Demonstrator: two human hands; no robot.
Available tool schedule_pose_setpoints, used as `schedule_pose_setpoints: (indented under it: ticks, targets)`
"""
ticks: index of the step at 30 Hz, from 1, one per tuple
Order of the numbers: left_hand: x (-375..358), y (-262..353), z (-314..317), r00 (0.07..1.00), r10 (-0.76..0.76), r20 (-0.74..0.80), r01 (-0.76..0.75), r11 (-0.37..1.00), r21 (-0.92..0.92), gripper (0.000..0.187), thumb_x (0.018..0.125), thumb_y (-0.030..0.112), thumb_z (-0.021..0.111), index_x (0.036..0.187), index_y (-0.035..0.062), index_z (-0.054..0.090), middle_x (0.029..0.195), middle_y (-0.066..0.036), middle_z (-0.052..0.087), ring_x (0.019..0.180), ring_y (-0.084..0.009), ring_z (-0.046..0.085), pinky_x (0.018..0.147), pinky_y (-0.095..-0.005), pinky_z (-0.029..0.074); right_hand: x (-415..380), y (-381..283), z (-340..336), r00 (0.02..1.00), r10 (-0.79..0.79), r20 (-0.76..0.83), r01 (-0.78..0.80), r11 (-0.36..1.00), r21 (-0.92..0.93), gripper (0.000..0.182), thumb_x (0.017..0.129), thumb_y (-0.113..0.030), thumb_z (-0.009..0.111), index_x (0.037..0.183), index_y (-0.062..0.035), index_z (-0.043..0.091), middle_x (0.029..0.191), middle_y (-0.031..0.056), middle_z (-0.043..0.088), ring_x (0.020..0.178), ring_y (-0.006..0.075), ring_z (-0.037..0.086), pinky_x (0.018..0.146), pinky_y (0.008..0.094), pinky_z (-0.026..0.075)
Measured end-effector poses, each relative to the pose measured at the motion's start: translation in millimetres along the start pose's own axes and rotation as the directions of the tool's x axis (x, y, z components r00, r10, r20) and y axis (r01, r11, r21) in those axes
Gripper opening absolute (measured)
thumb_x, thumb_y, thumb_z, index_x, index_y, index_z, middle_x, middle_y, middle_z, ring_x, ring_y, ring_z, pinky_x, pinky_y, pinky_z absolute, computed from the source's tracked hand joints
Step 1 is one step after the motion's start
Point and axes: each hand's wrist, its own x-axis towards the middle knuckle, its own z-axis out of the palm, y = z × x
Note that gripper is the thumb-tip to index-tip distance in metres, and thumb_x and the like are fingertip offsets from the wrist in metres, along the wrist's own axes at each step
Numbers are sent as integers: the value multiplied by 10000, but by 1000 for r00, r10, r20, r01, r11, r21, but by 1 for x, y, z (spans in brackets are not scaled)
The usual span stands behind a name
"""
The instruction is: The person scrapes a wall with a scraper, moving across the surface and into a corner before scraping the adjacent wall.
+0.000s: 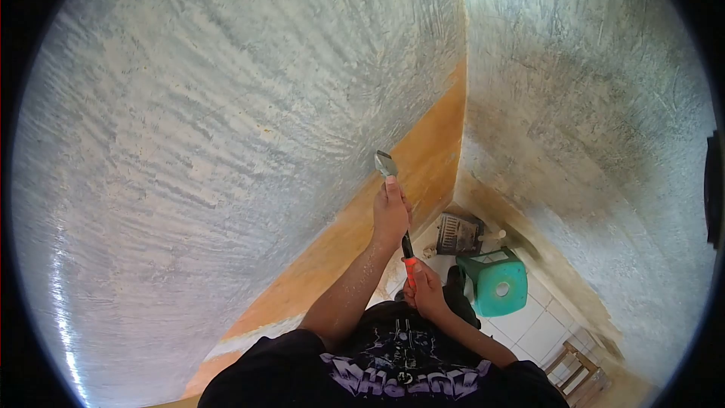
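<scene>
A long scraper point(408, 245) with a metal head, a dark shaft and an orange-red grip slants up in front of my body. My left hand point(391, 215) is wrapped round it just below the head, thumb laid along the shaft towards the blade. Lower down, my right hand point(425, 292) grips the orange-red handle. In this view the blade overlaps the rough grey wall point(249, 121) close to where an orange band point(430, 140) begins. Pale specks dot my left forearm.
A second scraped wall point(589, 83) meets the first at a corner on the right. On the tiled floor point(540, 329) below stand a green plastic stool point(510, 291), a dark slatted container point(457, 234) in the corner and a wooden piece of furniture point(578, 370) at lower right.
</scene>
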Motion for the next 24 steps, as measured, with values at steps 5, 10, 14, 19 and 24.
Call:
schedule_pose_setpoints:
  ticks: [5, 10, 14, 19, 24]
  targets:
    - [18, 1, 19, 999, 33, -8, -33, 999, 34, 442, 1039, 515, 322, 838, 126, 385, 553, 31, 350, 390, -85, 315, 359, -273, 292, 12, -17, -10, 1000, -16, 22, 15, 999, 44, 484, 1060, -432, 355, 1344, -67, 498, 582, 10, 421, 417, 78, 356, 401, 236, 328]
    - [38, 7, 44, 999, 28, 25, -29, 998, 62, 460, 1036, 518, 329, 818, 119, 399, 544, 31, 360, 391, -88, 327, 358, -276, 293, 24, -37, -21, 1000, -24, -1, 24, 998, 62, 470, 1064, -423, 342, 1335, -72, 495, 562, 10, 406, 392, 85, 341, 376, 244, 310]
    - [53, 11, 66, 999, 52, 4, -52, 992, 116, 452, 1040, 502, 328, 813, 117, 401, 532, 31, 355, 395, -92, 337, 364, -279, 295, 35, -52, -31, 999, -51, -15, 52, 994, 94, 449, 1063, -413, 346, 1329, -82, 492, 552, 11, 399, 377, 91, 338, 357, 247, 291]
    - [66, 14, 88, 996, 90, -12, -87, 984, 156, 450, 1040, 493, 335, 805, 117, 411, 533, 24, 370, 403, -95, 357, 372, -280, 304, 46, -68, -49, 999, -31, -17, 33, 990, 138, 423, 1061, -403, 343, 1294, -87, 500, 549, 12, 401, 375, 90, 341, 348, 248, 274]
    - [97, 8, 108, 992, 123, -18, -114, 958, 262, 522, 1030, 508, 350, 827, 50, 494, 565, -29, 474, 471, -151, 478, 455, -326, 393, 60, -82, -62, 998, -51, -34, 55, 988, 142, 378, 1061, -411, 344, 1270, -127, 480, 557, 21, 403, 366, 107, 333, 344, 262, 261]
